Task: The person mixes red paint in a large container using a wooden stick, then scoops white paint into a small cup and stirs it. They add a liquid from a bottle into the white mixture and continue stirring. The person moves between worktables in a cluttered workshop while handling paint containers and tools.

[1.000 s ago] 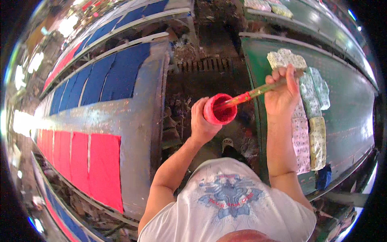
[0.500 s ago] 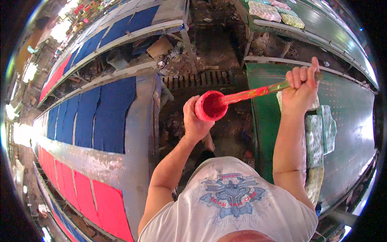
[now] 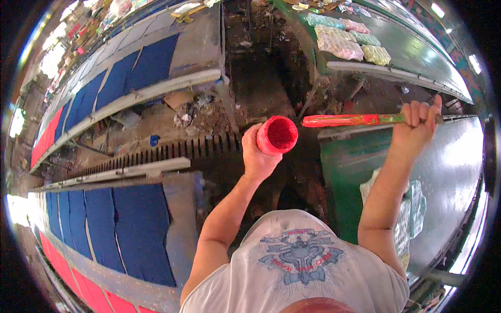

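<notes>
My left hand (image 3: pixel 259 160) is wrapped round a cup (image 3: pixel 281 135) coated in bright red paint or dye, holding it by the side with its mouth facing up. Dark red shows inside the cup. In my right hand (image 3: pixel 416 122), raised to the right, is a long stick (image 3: pixel 344 120) gripped near its outer end. Thick red covers the stick's left half, with green and yellow streaks toward my fingers. Its red tip is apart from the cup, just right of the rim.
At left, a long table carries dark blue fabric panels (image 3: pixel 141 229) and red panels (image 3: pixel 86 287). Green tables (image 3: pixel 339 172) stand at right, with patterned cloth bundles (image 3: pixel 339 44) on the far one. Between them runs a dark aisle; a slatted grate (image 3: pixel 172 150) and debris lie left.
The stick has come out of the cup, and my right hand has moved right with it. The tables have shifted downward in view as I moved forward along the aisle.
</notes>
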`<state>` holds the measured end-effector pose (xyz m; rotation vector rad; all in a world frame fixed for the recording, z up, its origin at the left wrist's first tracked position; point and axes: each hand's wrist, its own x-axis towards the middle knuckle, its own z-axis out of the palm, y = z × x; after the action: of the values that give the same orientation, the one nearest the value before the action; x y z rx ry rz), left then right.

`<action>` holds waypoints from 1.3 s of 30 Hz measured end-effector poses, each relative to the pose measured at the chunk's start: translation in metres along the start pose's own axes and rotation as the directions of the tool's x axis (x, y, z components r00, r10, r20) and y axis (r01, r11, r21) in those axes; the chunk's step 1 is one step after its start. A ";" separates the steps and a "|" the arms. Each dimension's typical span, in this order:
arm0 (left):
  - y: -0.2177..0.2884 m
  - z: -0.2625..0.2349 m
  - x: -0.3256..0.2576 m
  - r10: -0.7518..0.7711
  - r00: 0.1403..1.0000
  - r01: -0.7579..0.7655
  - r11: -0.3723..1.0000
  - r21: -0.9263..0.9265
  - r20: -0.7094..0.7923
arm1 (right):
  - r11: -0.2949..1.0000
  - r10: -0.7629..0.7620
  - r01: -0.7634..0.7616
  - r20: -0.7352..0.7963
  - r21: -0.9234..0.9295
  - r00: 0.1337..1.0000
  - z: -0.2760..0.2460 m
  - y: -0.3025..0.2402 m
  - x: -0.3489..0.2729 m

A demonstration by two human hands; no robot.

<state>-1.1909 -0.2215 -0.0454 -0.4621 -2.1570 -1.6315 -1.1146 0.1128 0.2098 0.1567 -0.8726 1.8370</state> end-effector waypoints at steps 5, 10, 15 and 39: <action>-0.040 0.061 0.090 0.108 0.990 -0.112 0.993 0.040 0.091 | 0.993 -0.054 0.048 0.056 0.108 0.997 -0.024 0.049 0.080; -0.069 0.130 0.192 0.195 0.967 -0.208 0.976 0.065 0.167 | 0.974 0.039 -0.085 0.214 0.210 0.976 -0.030 0.126 0.140; -0.084 0.184 0.281 0.211 0.949 -0.231 0.971 0.062 0.235 | 0.981 0.088 -0.131 0.275 0.143 0.957 0.005 0.205 0.191; -0.264 0.264 0.588 -0.102 0.991 0.094 0.991 0.094 0.087 | 0.999 0.012 -0.037 0.603 0.028 0.798 0.174 0.529 0.342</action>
<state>-1.8584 -0.0234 -0.0368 -0.4175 -2.3441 -1.5846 -1.7652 0.1631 0.2413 0.7989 -1.2781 1.8488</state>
